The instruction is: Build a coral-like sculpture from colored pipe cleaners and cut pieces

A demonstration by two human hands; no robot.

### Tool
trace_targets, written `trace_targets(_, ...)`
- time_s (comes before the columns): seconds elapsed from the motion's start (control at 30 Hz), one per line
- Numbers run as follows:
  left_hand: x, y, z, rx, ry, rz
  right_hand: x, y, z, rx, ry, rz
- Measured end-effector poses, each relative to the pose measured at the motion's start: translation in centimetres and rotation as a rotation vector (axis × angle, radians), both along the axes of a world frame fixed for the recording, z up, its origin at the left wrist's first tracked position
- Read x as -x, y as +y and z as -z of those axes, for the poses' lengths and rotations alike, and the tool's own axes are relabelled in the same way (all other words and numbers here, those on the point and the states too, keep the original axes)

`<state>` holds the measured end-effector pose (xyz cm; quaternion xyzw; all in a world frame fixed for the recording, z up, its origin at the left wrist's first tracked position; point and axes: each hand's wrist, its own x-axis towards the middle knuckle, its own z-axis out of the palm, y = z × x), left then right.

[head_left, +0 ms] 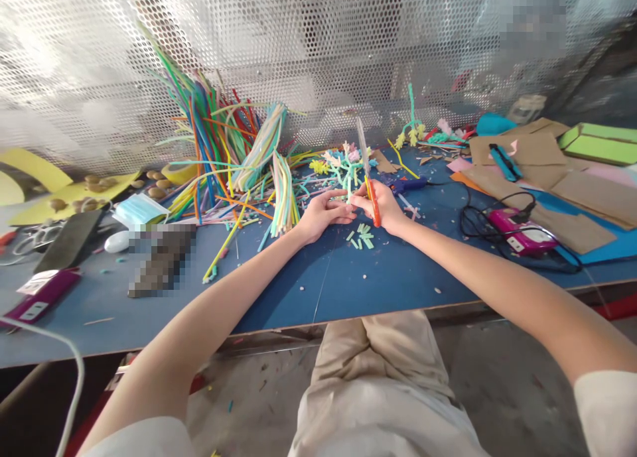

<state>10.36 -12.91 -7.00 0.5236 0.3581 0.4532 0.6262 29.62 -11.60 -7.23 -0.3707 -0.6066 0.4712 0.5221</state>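
My right hand (383, 206) is closed around scissors with orange handles (373, 205), their blades pointing up and away from me. Its thumb and fingertips meet those of my left hand (323, 217), which is closed in a pinch. Whatever lies between the fingertips is too small to make out. Just beyond the fingers stands a bunch of pipe cleaners (347, 164) in pale green, blue, pink and yellow, its pale green stem running down towards my fingertips. Short cut pieces of pale green pipe cleaner (361, 237) lie on the table below my hands.
Bundles of long pipe cleaners (283, 195) stand to the left on the blue table (293, 291). A blue glue gun (409, 185), cardboard sheets (577, 225), a blue cutter (505, 162) and a purple power strip (522, 231) with cables lie to the right. Perforated metal (328, 46) walls the back.
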Motion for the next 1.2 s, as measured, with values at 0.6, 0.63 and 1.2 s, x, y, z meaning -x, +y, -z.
trace_targets(0.6, 0.9, 0.8, -1.0, -0.156, -0.022, -0.234, -8.7, 3.8, -3.9, -0.15, -0.744, -0.23)
trace_targets(0.63, 0.9, 0.7, -1.0, -0.159, -0.016, -0.235, -8.7, 3.6, -3.9, -0.104, -0.711, -0.247)
trace_targets(1.2, 0.4, 0.3, -0.9, -0.072, -0.048, -0.128, -8.1, 3.1, -4.0, -0.097, -0.781, -0.415)
